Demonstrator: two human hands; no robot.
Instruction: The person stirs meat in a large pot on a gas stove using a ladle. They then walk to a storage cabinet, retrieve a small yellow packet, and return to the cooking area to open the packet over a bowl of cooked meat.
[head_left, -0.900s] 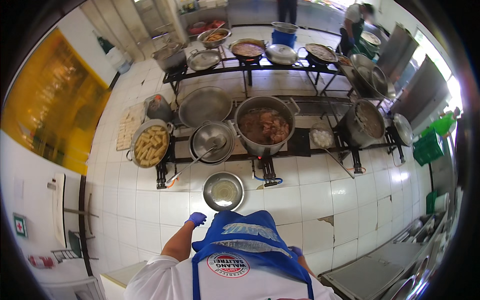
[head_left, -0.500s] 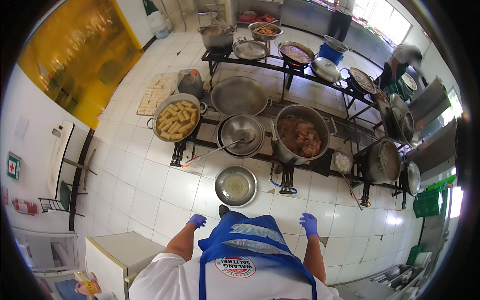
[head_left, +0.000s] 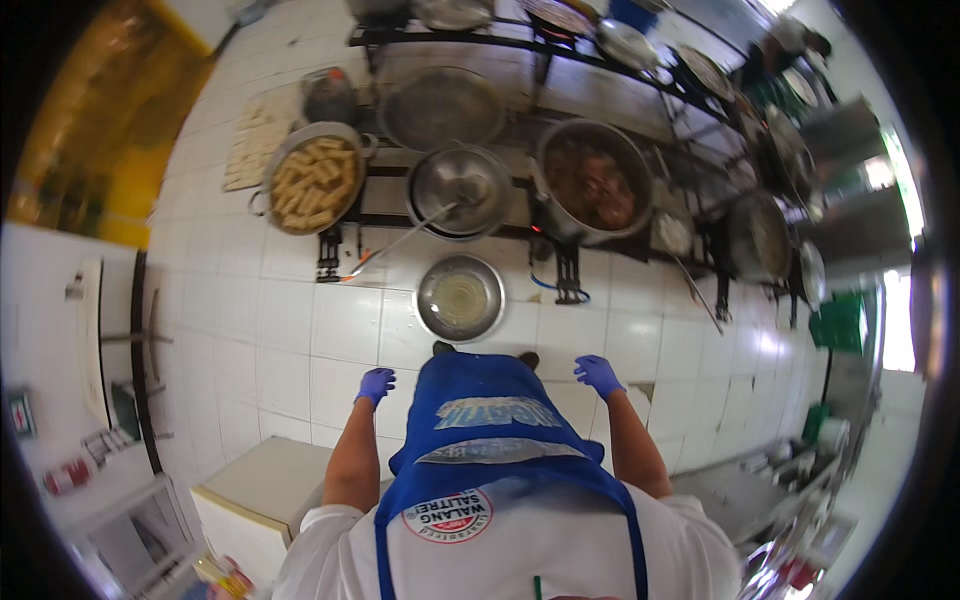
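My left hand (head_left: 376, 385), in a violet-blue glove, hangs over the tiled floor with nothing in it. Its fingers are loosely bent and apart. My right hand (head_left: 599, 375), gloved alike, is held out on the other side of my blue apron (head_left: 490, 400), also bare of any object, fingers spread. On the floor between and ahead of the hands sits a wide steel bowl (head_left: 427, 300) with a little yellowish liquid (head_left: 461, 298). Neither hand touches it. Beyond it, a long-handled ladle (head_left: 405, 236) rests in a steel basin (head_left: 430, 215) on the low burner stand.
A pan of pale yellow rolls (head_left: 318, 185) stands left on the stand, a deep pot of meat (head_left: 600, 190) right. Farther right are a white-filled strainer (head_left: 673, 234) and another pot (head_left: 757, 238). A white cabinet (head_left: 265, 480) is near my left arm. Another person (head_left: 780, 50) bends at far right.
My view has tipped downward, so the stand and bowl sit higher in it. Both hands remain without anything in them; the right has come inward a little.
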